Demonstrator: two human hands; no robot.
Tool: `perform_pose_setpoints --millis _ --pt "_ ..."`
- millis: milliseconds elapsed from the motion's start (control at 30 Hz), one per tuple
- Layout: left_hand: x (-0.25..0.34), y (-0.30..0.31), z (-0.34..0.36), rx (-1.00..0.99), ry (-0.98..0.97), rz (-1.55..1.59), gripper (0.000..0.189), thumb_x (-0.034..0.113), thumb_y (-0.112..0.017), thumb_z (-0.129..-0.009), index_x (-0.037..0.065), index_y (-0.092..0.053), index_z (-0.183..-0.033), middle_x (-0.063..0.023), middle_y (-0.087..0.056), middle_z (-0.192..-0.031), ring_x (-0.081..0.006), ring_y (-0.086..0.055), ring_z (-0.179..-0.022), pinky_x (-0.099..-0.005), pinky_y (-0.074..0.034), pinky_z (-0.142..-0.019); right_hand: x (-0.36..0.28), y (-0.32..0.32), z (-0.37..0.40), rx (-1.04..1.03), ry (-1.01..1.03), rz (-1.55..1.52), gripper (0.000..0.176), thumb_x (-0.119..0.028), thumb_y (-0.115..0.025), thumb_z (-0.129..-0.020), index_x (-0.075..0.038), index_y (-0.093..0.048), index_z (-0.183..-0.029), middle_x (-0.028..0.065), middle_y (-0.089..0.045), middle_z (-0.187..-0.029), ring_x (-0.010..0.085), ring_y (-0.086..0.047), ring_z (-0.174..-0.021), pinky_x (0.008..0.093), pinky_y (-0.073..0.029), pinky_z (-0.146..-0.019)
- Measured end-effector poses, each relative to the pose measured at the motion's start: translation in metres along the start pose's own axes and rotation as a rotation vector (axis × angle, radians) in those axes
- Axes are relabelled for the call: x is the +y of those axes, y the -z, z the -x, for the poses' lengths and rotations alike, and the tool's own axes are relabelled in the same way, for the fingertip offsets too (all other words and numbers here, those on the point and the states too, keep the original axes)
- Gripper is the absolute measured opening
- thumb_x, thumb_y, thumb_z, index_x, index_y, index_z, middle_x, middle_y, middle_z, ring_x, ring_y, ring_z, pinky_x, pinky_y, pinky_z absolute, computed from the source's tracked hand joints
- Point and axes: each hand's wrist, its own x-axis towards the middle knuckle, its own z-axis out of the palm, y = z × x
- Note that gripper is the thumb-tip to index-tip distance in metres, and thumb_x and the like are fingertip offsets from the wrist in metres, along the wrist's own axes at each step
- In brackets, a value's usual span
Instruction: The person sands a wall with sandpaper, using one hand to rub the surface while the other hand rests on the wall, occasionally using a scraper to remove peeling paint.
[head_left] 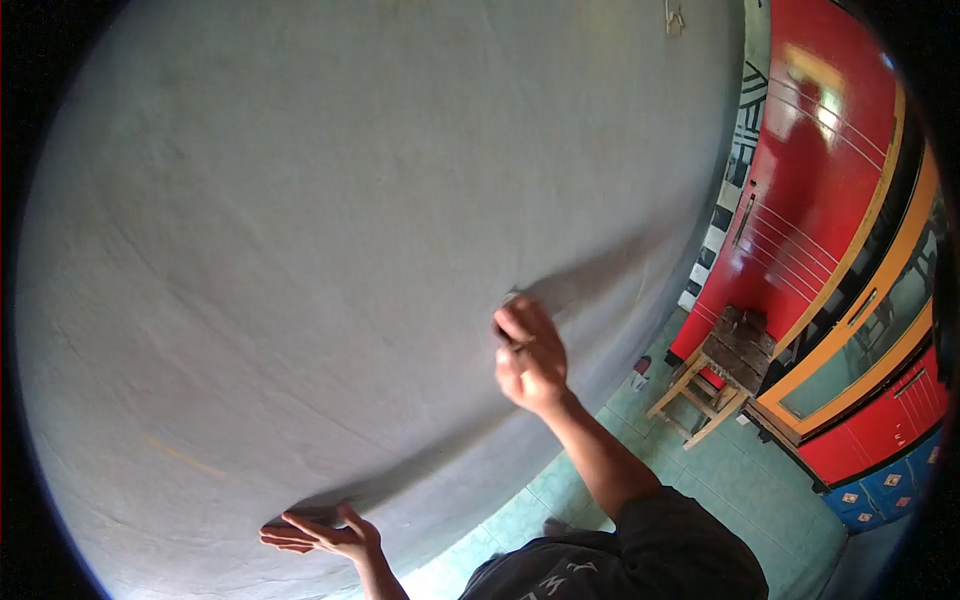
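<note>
Wall (300,250), pale grey-blue and faintly streaked, fills most of the view, and both hands are on it low down. The right hand (530,355) is up against the wall right of the middle, its fingers curled and pressed together around a small object (519,345). Only a dark sliver of that object shows between thumb and fingers, so I cannot tell what it is. The fingertips meet the wall, and the hand casts a long soft shadow up and to the right across the surface. The forearm runs down from this hand to a dark sleeve (680,540) at the bottom edge. The left hand (320,535) lies lower and further left, well apart from the right one, with its fingers spread and pointing left. Its palm is laid flat on the wall, and a dark shadow sits just above it. To the right, the wall ends at a strip (738,150) of black and white pattern. Beyond that stands a glossy red door (810,180) with orange trim. A wooden stool (715,385) stands on the green tiled floor (740,470) near the foot of the door. A small red and white can (640,372) sits on the floor between the stool and the wall.
</note>
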Motion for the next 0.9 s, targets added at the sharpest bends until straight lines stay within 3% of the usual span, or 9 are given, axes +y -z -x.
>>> perform_pose_setpoints --millis 133,300,367,400,500,567,633,767,900 --pt "0.012 -0.021 0.002 0.116 0.060 -0.080 0.083 0.064 -0.032 -0.104 0.008 -0.018 -0.164 -0.0278 -0.002 -0.169 -0.0499 0.000 -0.155 -0.0714 -0.006 -0.117 0.023 0.016 -0.018 0.323 -0.940 -0.156 0.041 -0.001 -0.047 -0.100 0.007 -0.053 -0.139 0.0240 -0.055 -0.147 0.0366 -0.052 -0.138 0.0436 -0.039 -0.115" --pt "0.017 -0.028 0.006 0.179 0.101 -0.101 0.084 0.067 -0.025 -0.103 0.008 -0.021 -0.164 -0.0250 -0.012 -0.169 -0.0466 -0.011 -0.155 -0.0659 -0.012 -0.120 0.002 0.009 -0.019 -0.067 -0.032 0.006 0.044 -0.003 -0.053 -0.096 0.005 -0.056 -0.139 0.0208 -0.057 -0.145 0.0394 -0.055 -0.134 0.0513 -0.039 -0.115" --pt "0.020 -0.023 0.002 0.153 0.043 -0.100 0.079 0.055 -0.031 -0.106 0.002 -0.016 -0.163 -0.0273 -0.004 -0.169 -0.0494 -0.005 -0.155 -0.0675 -0.010 -0.118 0.047 0.004 -0.008 0.209 -0.301 0.064 0.043 0.000 -0.051 -0.096 0.005 -0.056 -0.138 0.0212 -0.059 -0.143 0.0390 -0.057 -0.131 0.0499 -0.040 -0.115" --pt "0.020 -0.022 0.003 0.150 0.063 -0.085 0.081 0.058 -0.031 -0.105 0.004 -0.017 -0.163 -0.0274 -0.006 -0.169 -0.0488 -0.005 -0.155 -0.0668 -0.009 -0.119 0.047 0.009 -0.025 0.347 -0.683 -0.091 0.044 0.004 -0.049 -0.095 0.007 -0.055 -0.138 0.0233 -0.058 -0.143 0.0406 -0.051 -0.138 0.0486 -0.039 -0.115" --pt "0.019 -0.020 0.004 0.147 0.095 -0.046 0.085 0.066 -0.031 -0.103 0.007 -0.018 -0.164 -0.0274 -0.009 -0.168 -0.0475 -0.004 -0.156 -0.0656 -0.007 -0.121 0.023 -0.009 -0.026 0.291 -0.384 0.071 0.044 0.001 -0.050 -0.095 0.005 -0.056 -0.138 0.0257 -0.056 -0.144 0.0439 -0.050 -0.138 0.0523 -0.039 -0.114" --pt "0.019 -0.017 0.005 0.139 0.074 -0.028 0.085 0.065 -0.033 -0.103 0.008 -0.017 -0.164 -0.0270 -0.009 -0.169 -0.0473 -0.002 -0.156 -0.0660 -0.006 -0.121 -0.011 -0.005 -0.045 -0.053 -0.006 -0.012 0.024 -0.010 -0.055 -0.095 -0.001 -0.062 -0.116 0.0222 -0.063 -0.129 0.0429 -0.057 -0.124 0.0556 -0.044 -0.107" --pt "0.005 -0.017 0.008 0.109 0.055 -0.041 0.083 0.061 -0.034 -0.104 0.006 -0.018 -0.163 -0.0273 -0.008 -0.169 -0.0489 -0.004 -0.155 -0.0674 -0.006 -0.120 0.006 -0.017 -0.037 -0.019 0.102 -0.003 0.017 -0.010 -0.051 -0.099 0.002 -0.061 -0.107 0.0242 -0.061 -0.137 0.0462 -0.054 -0.133 0.0582 -0.037 -0.114" --pt "-0.023 -0.004 0.005 0.084 0.015 -0.024 0.078 0.057 -0.029 -0.106 0.004 -0.021 -0.162 -0.0254 -0.011 -0.169 -0.0482 -0.008 -0.155 -0.0666 -0.007 -0.121 -0.010 -0.035 -0.060 0.446 -0.573 -0.039 0.044 -0.005 -0.047 -0.100 0.003 -0.054 -0.142 0.0237 -0.052 -0.149 0.0416 -0.044 -0.143 0.0554 -0.033 -0.118" --pt "-0.061 0.007 -0.021 0.141 0.066 0.055 0.072 0.055 -0.020 -0.108 0.007 -0.029 -0.161 -0.0213 -0.018 -0.169 -0.0432 -0.014 -0.156 -0.0631 -0.012 -0.123 -0.088 -0.064 -0.059 0.047 0.095 0.011 0.036 -0.013 -0.051 -0.100 0.005 -0.061 -0.129 0.0195 -0.063 -0.139 0.0410 -0.051 -0.139 0.0563 -0.037 -0.116"
